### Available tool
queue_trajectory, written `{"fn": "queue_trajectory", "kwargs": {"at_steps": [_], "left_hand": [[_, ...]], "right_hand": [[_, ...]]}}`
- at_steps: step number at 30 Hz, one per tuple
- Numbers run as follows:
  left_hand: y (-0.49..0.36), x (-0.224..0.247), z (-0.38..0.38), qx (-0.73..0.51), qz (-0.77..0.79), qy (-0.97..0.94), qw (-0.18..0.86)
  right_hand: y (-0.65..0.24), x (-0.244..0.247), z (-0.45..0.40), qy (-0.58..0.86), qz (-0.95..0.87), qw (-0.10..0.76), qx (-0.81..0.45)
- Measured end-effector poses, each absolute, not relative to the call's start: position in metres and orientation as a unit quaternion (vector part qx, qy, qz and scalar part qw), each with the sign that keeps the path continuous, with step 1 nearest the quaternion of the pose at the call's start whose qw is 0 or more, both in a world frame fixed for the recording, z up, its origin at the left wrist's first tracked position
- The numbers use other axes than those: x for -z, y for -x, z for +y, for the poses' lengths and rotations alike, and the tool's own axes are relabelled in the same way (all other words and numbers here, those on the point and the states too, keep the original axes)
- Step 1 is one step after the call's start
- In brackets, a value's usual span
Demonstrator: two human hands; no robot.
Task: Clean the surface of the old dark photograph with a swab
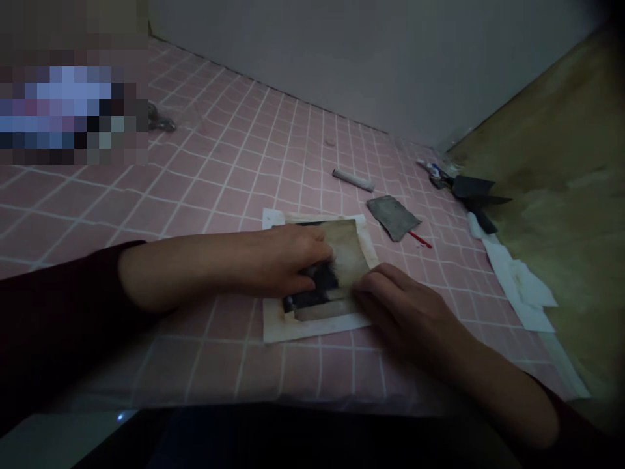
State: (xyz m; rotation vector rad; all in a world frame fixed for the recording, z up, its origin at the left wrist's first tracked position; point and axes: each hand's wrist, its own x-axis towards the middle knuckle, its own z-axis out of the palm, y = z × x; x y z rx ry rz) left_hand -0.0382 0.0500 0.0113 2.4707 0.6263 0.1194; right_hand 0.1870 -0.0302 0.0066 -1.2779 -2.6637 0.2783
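Note:
A dark and tan picture sheet [346, 260] lies on a larger white paper [312, 330] with brownish stains, flat on the table. My left hand [293, 257] rests across the picture's left part. Its thumb and forefinger are apart, with the fingertips on the dark area; the other fingers are hidden. At the right edge of the picture, my right hand [393, 296] has its fingers curled and pressed together, touching the sheet. Whatever may be between those fingertips is hidden. Just beyond lies a ragged grey piece of sheet material [393, 217], with a thin red stick [420, 240] poking out from under it.
A pink checked cloth [234, 176] covers the table. Behind the picture lies a grey tube-like roll [353, 180]. Dark-bladed tools [476, 189] and torn white paper [525, 286] sit along the right wall [576, 195]. A pixelated patch hides the far left corner.

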Motion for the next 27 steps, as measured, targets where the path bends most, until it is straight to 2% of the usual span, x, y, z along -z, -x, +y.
{"fn": "queue_trajectory", "kwargs": {"at_steps": [6,12,17,23,27], "left_hand": [[0.040,-0.009,0.050,-0.065,0.227,-0.926,0.295],[0.037,-0.011,0.051,-0.044,0.235,-0.928,0.286],[0.036,-0.010,0.050,-0.054,0.237,-0.928,0.283],[0.037,-0.011,0.050,-0.043,0.235,-0.929,0.283],[0.037,-0.009,0.051,-0.058,0.237,-0.929,0.279]], "right_hand": [[-0.173,-0.004,-0.030,0.360,-0.917,0.126,-0.113],[-0.184,-0.008,-0.029,0.432,-0.894,0.083,-0.081],[-0.173,-0.005,-0.028,0.373,-0.918,0.104,-0.085],[-0.185,-0.006,-0.029,0.442,-0.891,0.082,-0.066],[-0.172,-0.005,-0.027,0.385,-0.914,0.105,-0.075]]}}
